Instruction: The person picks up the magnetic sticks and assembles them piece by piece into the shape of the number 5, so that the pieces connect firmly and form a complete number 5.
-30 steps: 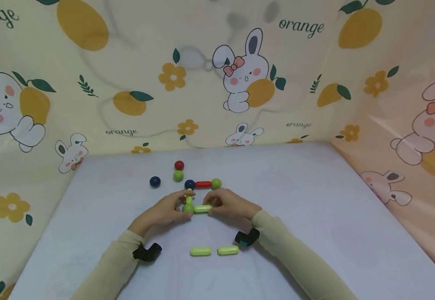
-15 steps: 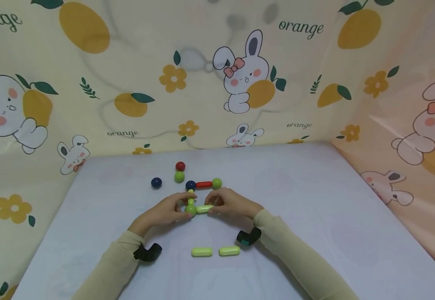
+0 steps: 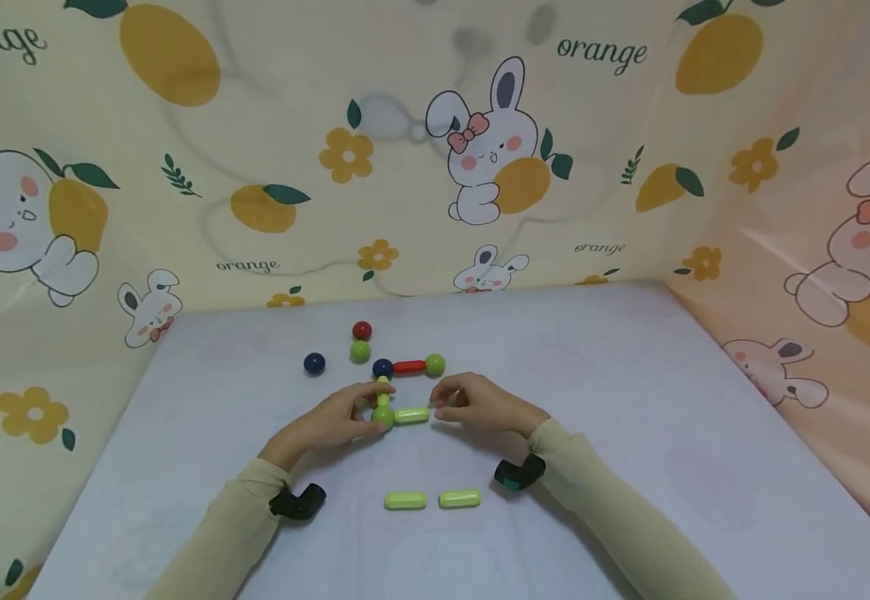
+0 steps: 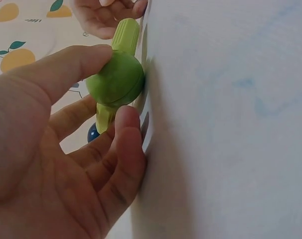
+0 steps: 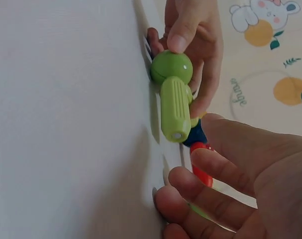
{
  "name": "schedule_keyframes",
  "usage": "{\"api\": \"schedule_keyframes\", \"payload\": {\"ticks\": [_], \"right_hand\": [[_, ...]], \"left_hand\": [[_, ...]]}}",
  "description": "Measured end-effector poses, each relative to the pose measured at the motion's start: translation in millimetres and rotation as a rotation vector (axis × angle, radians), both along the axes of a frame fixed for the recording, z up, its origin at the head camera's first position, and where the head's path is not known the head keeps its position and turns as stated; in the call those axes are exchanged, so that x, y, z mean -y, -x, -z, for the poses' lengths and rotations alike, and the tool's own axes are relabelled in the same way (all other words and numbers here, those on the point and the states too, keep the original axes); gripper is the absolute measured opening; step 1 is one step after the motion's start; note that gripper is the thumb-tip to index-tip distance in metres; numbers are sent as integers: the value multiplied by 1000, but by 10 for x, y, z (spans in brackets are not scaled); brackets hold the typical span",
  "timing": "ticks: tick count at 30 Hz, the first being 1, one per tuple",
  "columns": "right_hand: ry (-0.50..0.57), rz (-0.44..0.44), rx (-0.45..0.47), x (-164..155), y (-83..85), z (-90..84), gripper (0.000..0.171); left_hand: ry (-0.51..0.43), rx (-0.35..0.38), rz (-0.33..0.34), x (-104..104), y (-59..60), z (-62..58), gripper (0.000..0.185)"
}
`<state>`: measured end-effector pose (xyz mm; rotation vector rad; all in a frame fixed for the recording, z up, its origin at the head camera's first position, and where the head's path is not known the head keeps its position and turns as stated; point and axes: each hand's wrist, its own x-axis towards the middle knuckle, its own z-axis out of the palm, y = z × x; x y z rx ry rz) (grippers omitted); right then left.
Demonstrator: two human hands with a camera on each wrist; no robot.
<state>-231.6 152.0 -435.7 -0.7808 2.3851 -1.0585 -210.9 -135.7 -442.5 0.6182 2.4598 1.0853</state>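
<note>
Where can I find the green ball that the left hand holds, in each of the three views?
Head view: the green ball lies at the table's middle, pinched by the left hand.
Left wrist view: the ball sits upper left of centre, between thumb and fingertip.
Right wrist view: it is at the upper middle, under a fingertip.
Shared landmark: the light green stick joined to the ball.

Balls: three green (image 3: 360, 352), two dark blue (image 3: 314, 363), one red (image 3: 362, 330). Rods: four light green (image 3: 405, 500), one red (image 3: 408, 366).
</note>
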Motion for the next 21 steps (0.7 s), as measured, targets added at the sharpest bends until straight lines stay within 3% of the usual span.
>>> {"api": "schedule_keyframes", "payload": {"ticks": [6, 12, 21], "right_hand": [[-1, -15, -47, -39, 39, -85, 22], [39, -53, -119, 161, 178, -303, 29], [95, -69, -100, 604, 501, -489, 33]], "left_hand": [[-1, 5, -6, 25, 17, 23, 58], [13, 19, -32, 70, 10, 17, 58], [-31, -3, 31, 33, 28, 33, 56]]}}
